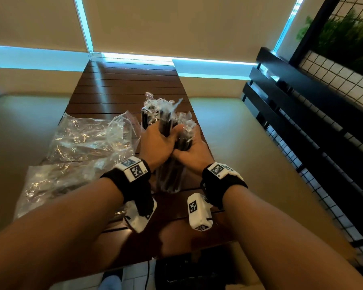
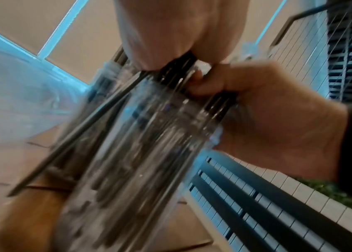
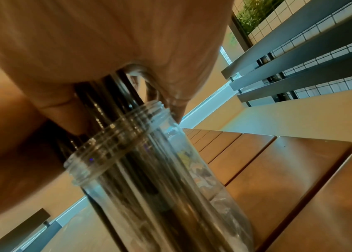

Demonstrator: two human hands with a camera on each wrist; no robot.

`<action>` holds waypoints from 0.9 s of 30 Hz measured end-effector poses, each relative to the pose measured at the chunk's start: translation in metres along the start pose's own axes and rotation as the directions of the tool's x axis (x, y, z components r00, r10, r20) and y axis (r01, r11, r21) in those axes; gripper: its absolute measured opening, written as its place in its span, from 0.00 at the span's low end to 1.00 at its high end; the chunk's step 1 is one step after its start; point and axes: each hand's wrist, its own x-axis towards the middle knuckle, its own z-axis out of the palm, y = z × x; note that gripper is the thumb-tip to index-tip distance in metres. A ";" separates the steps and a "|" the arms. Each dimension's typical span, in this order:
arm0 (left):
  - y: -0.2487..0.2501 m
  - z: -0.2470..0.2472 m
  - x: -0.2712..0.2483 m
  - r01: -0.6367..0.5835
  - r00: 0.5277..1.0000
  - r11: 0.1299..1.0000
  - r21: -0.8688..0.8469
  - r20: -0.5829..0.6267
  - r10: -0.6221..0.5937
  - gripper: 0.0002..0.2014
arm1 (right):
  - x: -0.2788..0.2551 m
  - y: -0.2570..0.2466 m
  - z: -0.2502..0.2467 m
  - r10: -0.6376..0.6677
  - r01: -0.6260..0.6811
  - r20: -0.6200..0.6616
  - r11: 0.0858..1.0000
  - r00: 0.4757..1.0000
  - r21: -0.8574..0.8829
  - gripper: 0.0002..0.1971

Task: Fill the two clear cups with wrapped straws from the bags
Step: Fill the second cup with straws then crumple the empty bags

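Both hands, left (image 1: 157, 141) and right (image 1: 192, 150), are curled tight round one bundle of straws (image 1: 177, 141) standing in the near cup (image 3: 149, 170). The straws look light, their wrappers slippery; gripping mid-length just above the rim seems safest.

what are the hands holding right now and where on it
Both the left hand and right hand grip one bundle of black, clear-wrapped straws around its middle, just above the rim of the clear plastic cup it stands in.
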 end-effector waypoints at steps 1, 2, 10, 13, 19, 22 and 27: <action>-0.004 0.000 -0.004 0.006 1.000 0.999 0.049 0.009 -0.006 0.21 | 0.000 0.001 0.000 -0.006 0.006 0.011 1.000 1.000 0.009 0.40; -0.007 -0.001 -0.006 0.016 1.000 0.997 0.074 0.004 -0.017 0.19 | 0.000 0.001 0.000 -0.008 0.008 0.024 1.000 1.000 0.015 0.42; 0.025 -0.012 0.010 0.158 0.980 0.931 -0.328 -0.063 -0.189 0.14 | 0.005 0.008 0.003 -0.009 0.010 0.023 0.999 1.000 -0.043 0.38; 0.038 -0.017 0.022 0.148 0.985 0.938 -0.314 -0.038 -0.168 0.17 | 0.006 0.007 0.009 0.006 -0.005 0.034 1.000 0.999 -0.024 0.46; 0.041 -0.020 0.021 0.162 0.985 0.947 -0.277 -0.008 -0.171 0.14 | -0.007 -0.015 0.001 -0.118 0.113 -0.103 0.992 0.988 -0.059 0.63; 0.045 -0.025 0.029 0.182 0.980 0.931 -0.315 -0.015 -0.197 0.14 | -0.011 -0.031 0.000 -0.320 0.280 -0.263 0.943 0.910 -0.180 0.52; 0.064 -0.033 0.048 0.215 0.977 0.916 -0.340 0.063 -0.206 0.09 | -0.005 -0.051 0.007 -0.446 0.296 -0.155 0.778 0.882 -0.554 0.29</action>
